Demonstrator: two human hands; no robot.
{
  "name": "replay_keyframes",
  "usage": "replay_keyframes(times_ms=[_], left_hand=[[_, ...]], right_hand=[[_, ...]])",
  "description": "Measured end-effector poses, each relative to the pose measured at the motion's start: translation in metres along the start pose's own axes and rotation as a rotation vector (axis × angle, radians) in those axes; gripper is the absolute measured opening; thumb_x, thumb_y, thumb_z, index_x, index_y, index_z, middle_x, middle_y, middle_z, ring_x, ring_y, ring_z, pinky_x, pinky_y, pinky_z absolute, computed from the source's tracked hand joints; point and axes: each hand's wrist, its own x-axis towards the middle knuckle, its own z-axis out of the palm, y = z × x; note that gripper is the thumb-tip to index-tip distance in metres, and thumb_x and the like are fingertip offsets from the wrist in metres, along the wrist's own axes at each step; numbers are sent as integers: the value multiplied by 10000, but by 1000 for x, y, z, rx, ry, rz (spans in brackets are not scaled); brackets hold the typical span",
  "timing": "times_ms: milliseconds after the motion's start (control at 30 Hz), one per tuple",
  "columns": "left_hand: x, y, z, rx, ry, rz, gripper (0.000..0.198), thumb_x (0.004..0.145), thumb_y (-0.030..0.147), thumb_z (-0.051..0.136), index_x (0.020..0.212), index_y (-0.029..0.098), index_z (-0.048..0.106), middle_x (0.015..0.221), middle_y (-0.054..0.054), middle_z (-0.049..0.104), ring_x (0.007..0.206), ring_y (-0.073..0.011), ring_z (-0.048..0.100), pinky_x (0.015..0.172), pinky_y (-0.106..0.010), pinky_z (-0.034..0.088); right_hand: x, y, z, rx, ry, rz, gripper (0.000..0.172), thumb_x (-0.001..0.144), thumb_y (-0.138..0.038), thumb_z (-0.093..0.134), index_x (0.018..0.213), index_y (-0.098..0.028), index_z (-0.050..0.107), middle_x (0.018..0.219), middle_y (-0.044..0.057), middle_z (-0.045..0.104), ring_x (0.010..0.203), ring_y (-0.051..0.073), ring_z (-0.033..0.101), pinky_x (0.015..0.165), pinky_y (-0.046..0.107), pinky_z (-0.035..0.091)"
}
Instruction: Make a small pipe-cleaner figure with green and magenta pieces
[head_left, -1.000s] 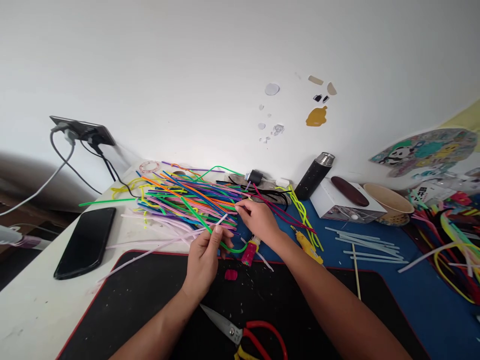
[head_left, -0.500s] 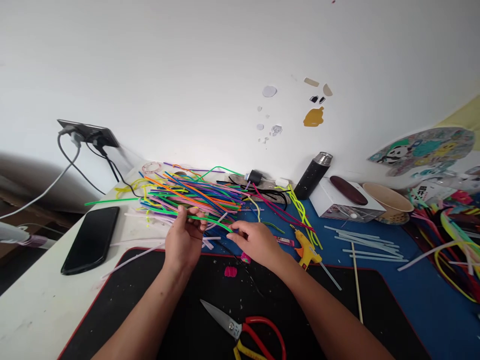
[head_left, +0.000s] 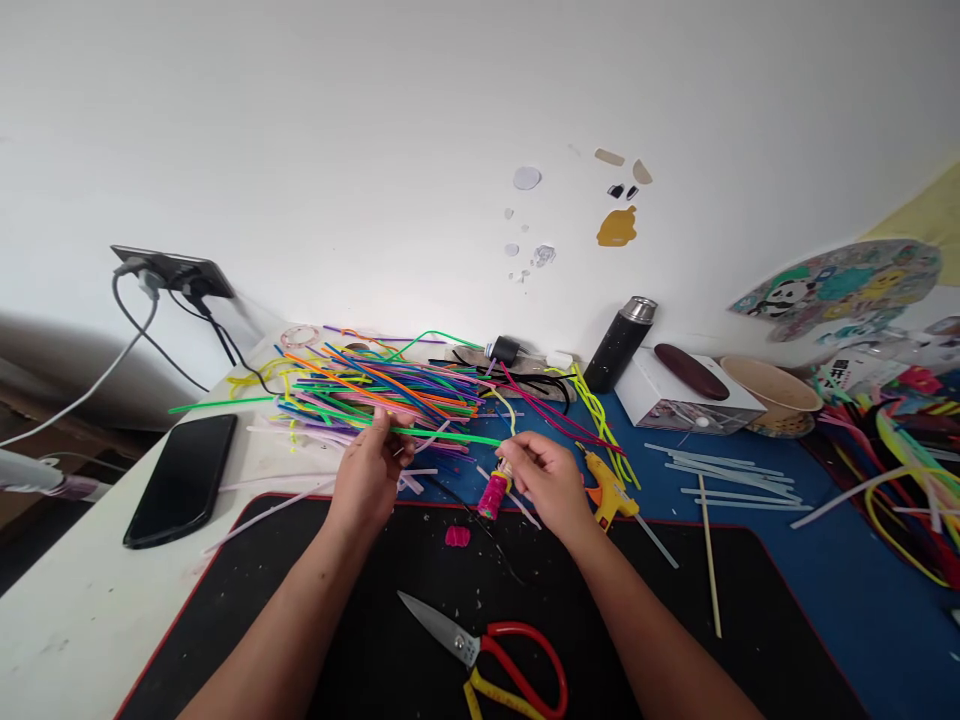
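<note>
We hold the green stem (head_left: 454, 436) above the worktop (head_left: 90, 610), its span between the hands nearly straight and, as we judge, not yet shaped. Our left hand (head_left: 369, 470) pinches it with thumb and fingers; our right hand (head_left: 551, 485) pinches near its right end. Just beside, the pink piece (head_left: 493, 496) already carries a yellow band; we cannot tell whether the two are joined. Many stems (head_left: 360, 385) remain loose, far left. Scissors (head_left: 444, 628) lie near, unheld.
</note>
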Motion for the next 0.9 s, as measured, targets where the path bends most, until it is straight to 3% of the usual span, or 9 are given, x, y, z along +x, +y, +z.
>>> replay_keyframes(times_ms=[100, 200, 367, 533, 700, 900], left_hand=[[-6, -1, 6, 5, -98, -150, 397, 859, 501, 851, 835, 117, 754, 625, -13, 625, 546, -116, 587, 455, -186, 429], [-8, 2, 11, -56, -120, -212, 337, 906, 442, 820, 837, 118, 759, 643, -33, 656, 562, -128, 618, 460, -187, 475], [-4, 8, 10, -215, -52, -235, 300, 1015, 358, 699, 825, 130, 746, 666, -33, 673, 577, -114, 643, 483, -162, 517], [-3, 4, 7, -247, -52, -203, 246, 999, 358, 726, 896, 138, 764, 747, -50, 737, 627, -122, 674, 529, -173, 554], [-12, -9, 7, -79, -207, -221, 324, 892, 443, 836, 935, 123, 805, 801, -102, 786, 652, -164, 699, 541, -224, 554], [-26, -18, 12, 93, -379, -297, 443, 801, 505, 905, 986, 107, 842, 898, -157, 815, 706, -187, 713, 606, -247, 561]], right_hand=[[0, 4, -3, 195, 127, 31, 421, 913, -608, 732, 848, -192, 743, 492, -73, 440, 436, 103, 339, 435, 245, 261], [-2, 9, -1, 323, 186, 43, 420, 891, -599, 778, 835, -186, 726, 493, -73, 455, 427, 88, 337, 424, 237, 242], [-6, 5, 3, 415, 144, 82, 412, 876, -588, 794, 905, -179, 753, 507, -69, 482, 424, 84, 335, 415, 230, 227], [-9, 1, 14, 421, 59, 113, 432, 875, -587, 787, 1010, -177, 766, 513, -71, 508, 412, 82, 349, 407, 222, 242], [-10, 7, 24, 426, 25, 128, 474, 874, -607, 780, 1087, -185, 751, 531, -75, 522, 403, 81, 367, 400, 217, 255], [-16, 17, 18, 412, 93, 133, 449, 871, -628, 783, 843, -189, 692, 536, -57, 537, 415, 79, 392, 399, 219, 257]])
